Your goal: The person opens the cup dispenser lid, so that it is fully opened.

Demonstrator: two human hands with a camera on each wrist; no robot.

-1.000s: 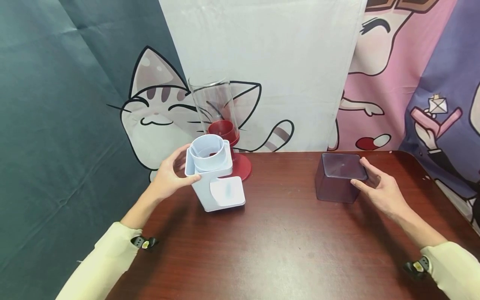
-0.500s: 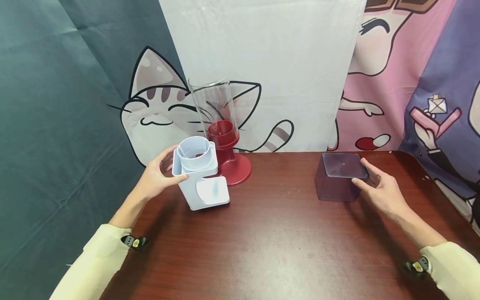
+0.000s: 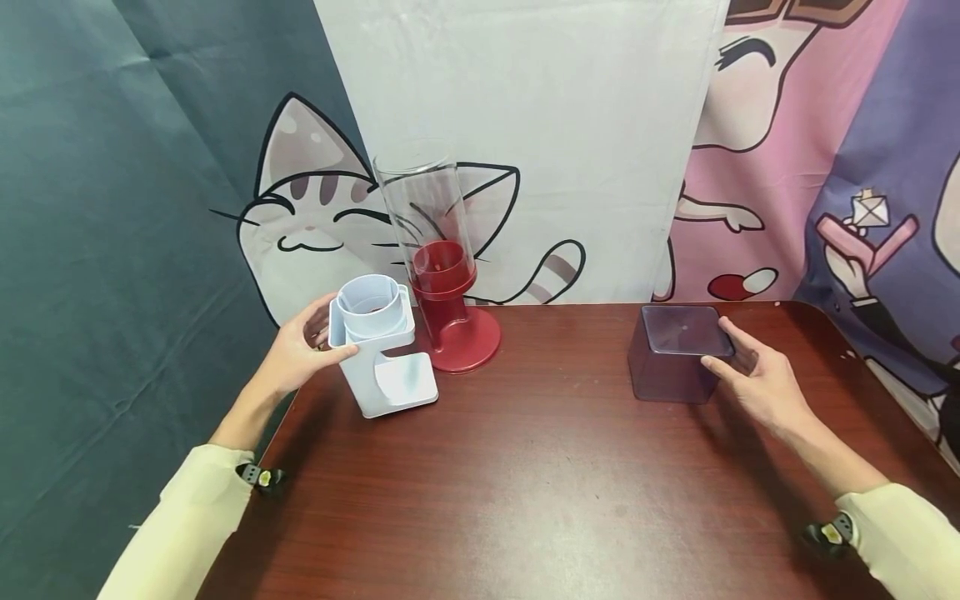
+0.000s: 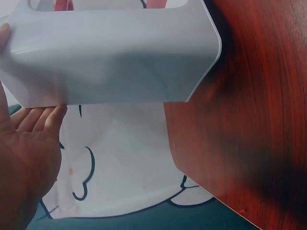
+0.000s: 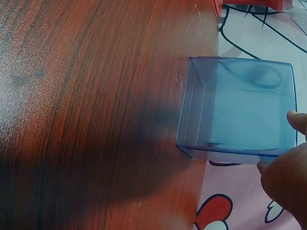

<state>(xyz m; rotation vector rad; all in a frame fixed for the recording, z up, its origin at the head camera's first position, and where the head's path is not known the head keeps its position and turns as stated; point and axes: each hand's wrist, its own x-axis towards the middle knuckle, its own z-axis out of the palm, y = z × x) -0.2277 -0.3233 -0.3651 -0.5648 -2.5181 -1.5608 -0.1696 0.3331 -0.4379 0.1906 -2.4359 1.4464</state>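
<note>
My left hand (image 3: pixel 296 354) grips a pale bluish-white plastic stand (image 3: pixel 352 379) by its upper part, thumb on the near side and fingers behind. This stand has a round collar on top and a flat foot sticking out to the right. In the left wrist view, its smooth wall (image 4: pixel 110 57) lies against the fingers of the left hand. Far to the right, my right hand (image 3: pixel 765 379) holds a translucent purple-grey square box (image 3: pixel 671 367) at its right side, between thumb and fingers. The right wrist view shows its see-through walls tinted blue.
Behind the white stand, a clear cylinder (image 3: pixel 420 196) rises from a red stand (image 3: pixel 468 342) with a round base. Both stand near the back of the brown wooden table (image 3: pixel 540 475). A cartoon-printed cloth (image 3: pixel 570 108) hangs along the back edge, and a dark green one on the left.
My left hand has moved left with the white stand, uncovering more of the red stand's base. My right hand and the box stay almost where they were.
</note>
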